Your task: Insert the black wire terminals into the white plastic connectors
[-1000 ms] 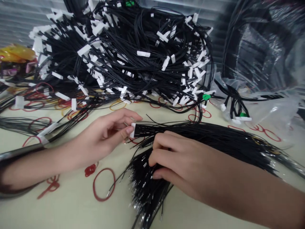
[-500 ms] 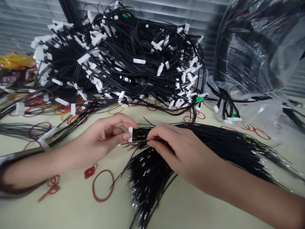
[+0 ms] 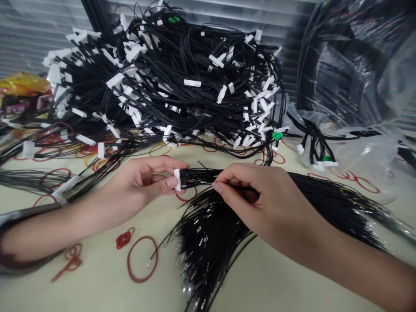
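Note:
My left hand (image 3: 146, 182) pinches a small white connector (image 3: 177, 179) between thumb and fingers. Black wires (image 3: 196, 177) run out of the connector's right side toward my right hand (image 3: 256, 195). The right thumb and forefinger are pressed together on a black wire, just right of the connector; the exact grip point is partly hidden by the fingers. Beneath and beyond the right hand lies a thick bundle of loose black wires (image 3: 208, 234) with shiny metal tips, fanned toward the front of the table.
A large heap of black cable harnesses (image 3: 195, 99) with white connectors stands at the back. Red rubber bands (image 3: 143, 259) lie scattered on the pale table (image 3: 97, 286). Clear plastic bags (image 3: 351, 86) are at the back right, and a yellow bag (image 3: 24, 84) is far left.
My right hand has slid to the right, away from the connector, so more of the wires between the hands shows. My left hand keeps its pinch on the connector.

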Tool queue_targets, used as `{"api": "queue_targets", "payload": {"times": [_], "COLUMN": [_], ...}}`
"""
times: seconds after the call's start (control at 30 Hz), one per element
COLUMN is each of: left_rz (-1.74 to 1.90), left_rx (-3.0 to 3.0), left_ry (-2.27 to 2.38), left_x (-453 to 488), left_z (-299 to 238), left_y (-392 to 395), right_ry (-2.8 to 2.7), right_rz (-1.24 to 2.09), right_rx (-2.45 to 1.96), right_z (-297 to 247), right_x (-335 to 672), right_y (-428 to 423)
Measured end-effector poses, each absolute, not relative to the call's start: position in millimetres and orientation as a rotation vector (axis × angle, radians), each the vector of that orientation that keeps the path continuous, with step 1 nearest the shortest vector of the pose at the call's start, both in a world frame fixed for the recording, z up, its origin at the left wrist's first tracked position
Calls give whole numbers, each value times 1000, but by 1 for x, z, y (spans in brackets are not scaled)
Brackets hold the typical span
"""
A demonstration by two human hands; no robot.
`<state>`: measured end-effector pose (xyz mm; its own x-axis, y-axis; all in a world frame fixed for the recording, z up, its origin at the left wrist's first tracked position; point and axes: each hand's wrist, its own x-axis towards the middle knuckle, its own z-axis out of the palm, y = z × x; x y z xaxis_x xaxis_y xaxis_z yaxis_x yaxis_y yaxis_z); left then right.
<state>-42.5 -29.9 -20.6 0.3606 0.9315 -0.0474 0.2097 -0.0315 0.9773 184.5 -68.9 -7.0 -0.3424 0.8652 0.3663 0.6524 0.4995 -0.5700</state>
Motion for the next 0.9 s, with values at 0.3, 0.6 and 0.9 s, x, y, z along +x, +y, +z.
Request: {"api": "queue_targets", "payload": {"times": [0.3,0.6,0.9], "left_rz": [833,837,899], "left_rx": [1423,1449,1505], "left_ry": [1049,1042,1091], "left_x": [-44,-43,-42], "left_z": [-23,-22,-25], "left_y": [-30,-31,-31], "right_ry": [-2096,-2161,-2202], "right_rz": [362,393,408], "right_rx": [-1232,-1241,-1244], "right_z": [-14,-11,-8], "right_x": [183,184,184], "right_y": [-70,-70,-70]}}
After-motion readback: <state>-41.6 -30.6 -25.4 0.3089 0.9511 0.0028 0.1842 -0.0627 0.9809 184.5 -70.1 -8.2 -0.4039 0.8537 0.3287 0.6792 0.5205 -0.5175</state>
